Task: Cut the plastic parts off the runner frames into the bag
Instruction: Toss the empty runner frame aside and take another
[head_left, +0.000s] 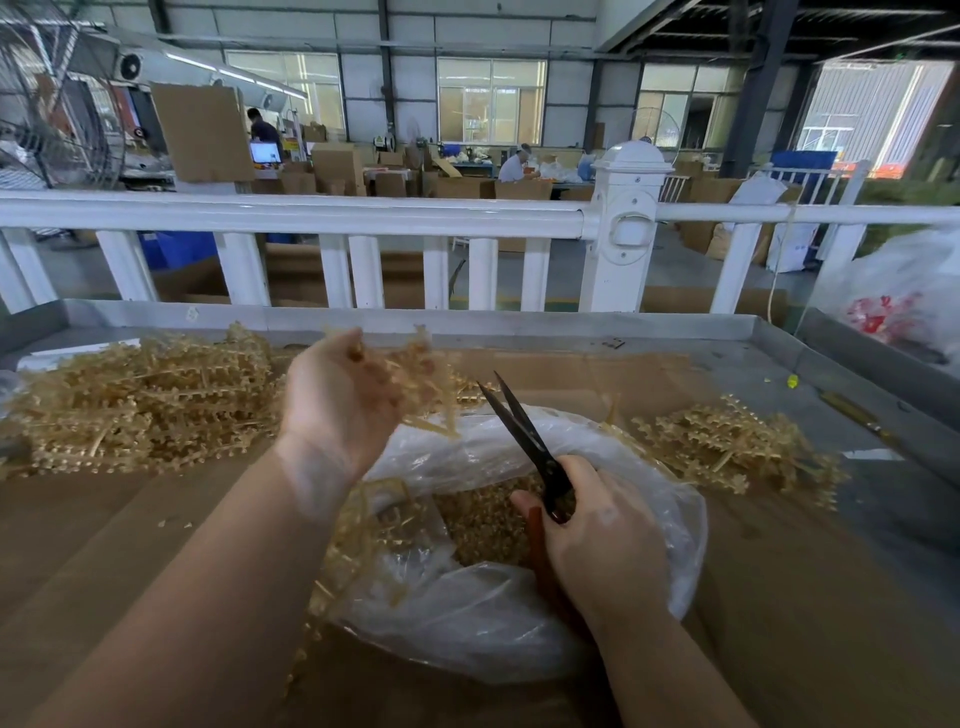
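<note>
Left hand (343, 395) grips 1 runner frame (415, 374); right hand (597, 525) holds open scissors (524, 441). Bag (519, 623) holds many cut parts; 2 frame piles (145, 405) remain on the counter (779, 597).

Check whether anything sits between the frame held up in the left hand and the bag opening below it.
Nothing visible blocks the drop. The left hand holds the runner frame above the open bag; only the open scissors in the right hand reach between them.
</note>
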